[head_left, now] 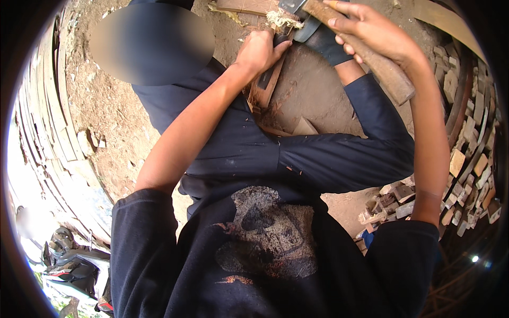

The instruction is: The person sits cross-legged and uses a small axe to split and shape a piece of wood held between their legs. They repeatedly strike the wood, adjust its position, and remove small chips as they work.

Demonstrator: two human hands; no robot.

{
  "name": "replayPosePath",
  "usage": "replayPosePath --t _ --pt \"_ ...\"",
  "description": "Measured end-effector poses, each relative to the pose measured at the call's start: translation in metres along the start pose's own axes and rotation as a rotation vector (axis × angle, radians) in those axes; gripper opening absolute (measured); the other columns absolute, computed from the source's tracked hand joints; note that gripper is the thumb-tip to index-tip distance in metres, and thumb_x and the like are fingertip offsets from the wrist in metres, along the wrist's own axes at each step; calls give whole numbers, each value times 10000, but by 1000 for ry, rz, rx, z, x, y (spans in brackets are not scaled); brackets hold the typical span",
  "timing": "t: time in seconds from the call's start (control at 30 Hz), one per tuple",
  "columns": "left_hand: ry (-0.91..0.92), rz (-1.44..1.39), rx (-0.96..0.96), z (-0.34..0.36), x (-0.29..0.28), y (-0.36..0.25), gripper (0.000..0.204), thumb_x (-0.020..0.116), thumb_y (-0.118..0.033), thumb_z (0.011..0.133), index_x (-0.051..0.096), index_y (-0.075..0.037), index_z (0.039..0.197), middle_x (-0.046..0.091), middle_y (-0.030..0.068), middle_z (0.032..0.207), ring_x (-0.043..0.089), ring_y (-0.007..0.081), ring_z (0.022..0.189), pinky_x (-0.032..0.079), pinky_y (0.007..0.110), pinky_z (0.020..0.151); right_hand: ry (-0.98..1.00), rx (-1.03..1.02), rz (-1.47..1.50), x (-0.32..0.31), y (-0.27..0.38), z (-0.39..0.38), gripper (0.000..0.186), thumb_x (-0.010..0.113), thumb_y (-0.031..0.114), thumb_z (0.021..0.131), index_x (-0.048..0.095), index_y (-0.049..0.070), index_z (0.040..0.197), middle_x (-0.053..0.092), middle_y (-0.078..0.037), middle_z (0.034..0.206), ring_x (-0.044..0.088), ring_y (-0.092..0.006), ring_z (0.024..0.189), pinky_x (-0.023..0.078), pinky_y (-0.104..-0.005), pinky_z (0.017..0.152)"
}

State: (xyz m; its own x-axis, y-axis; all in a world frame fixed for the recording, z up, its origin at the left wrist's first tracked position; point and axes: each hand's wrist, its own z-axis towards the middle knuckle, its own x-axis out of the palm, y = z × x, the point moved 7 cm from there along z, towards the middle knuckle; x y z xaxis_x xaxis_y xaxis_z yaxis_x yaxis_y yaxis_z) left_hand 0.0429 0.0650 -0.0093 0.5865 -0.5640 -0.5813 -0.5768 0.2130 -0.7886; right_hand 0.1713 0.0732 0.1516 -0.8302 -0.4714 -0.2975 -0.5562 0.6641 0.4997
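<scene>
My right hand point(366, 26) is closed round the thick wooden handle of a hammer point(384, 74). The hammer's metal head sits at the top edge and is partly cut off. Just left of it, my left hand point(260, 53) is closed on a dark-handled tool, which looks like a chisel point(281, 38). A pale, frayed top point(283, 20) shows above that hand, close under the hammer head. The chisel's blade is hidden. Below my left hand lies a reddish piece of wood point(271, 85) with a dark strip along it and shavings around.
My dark-trousered leg point(344, 159) is bent across the middle, with a dark-covered foot point(328, 45) beside the work. Wood offcuts point(466, 159) are piled at right. Long boards point(58, 106) lie at left. A motorcycle point(74, 265) stands at lower left. A blurred oval covers the upper left.
</scene>
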Motion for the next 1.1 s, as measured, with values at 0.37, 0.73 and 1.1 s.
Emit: replayPosePath --t 0.37,0.73,1.1 --pt "-12 0 -20 -1 2 1 470 689 -401 832 646 66 865 648 300 840 646 438 836 533 454 762 -61 34 -9 -1 -24 -7 577 540 237 968 320 102 1485 495 0 727 507 -54 568 453 -214 459" --pt "-4 -9 -16 0 1 2 469 688 -395 830 642 71 857 645 303 826 643 449 829 530 465 757 -142 55 -201 8 -5 -2 577 467 141 984 235 84 1509 529 -6 758 535 -126 630 501 -253 567" --pt "-20 23 -30 -3 2 2 458 667 -413 839 635 41 894 656 286 856 643 450 850 526 478 766 -323 -238 193 -10 19 -10 535 449 127 991 270 65 1492 509 -1 722 494 -87 584 473 -223 509"
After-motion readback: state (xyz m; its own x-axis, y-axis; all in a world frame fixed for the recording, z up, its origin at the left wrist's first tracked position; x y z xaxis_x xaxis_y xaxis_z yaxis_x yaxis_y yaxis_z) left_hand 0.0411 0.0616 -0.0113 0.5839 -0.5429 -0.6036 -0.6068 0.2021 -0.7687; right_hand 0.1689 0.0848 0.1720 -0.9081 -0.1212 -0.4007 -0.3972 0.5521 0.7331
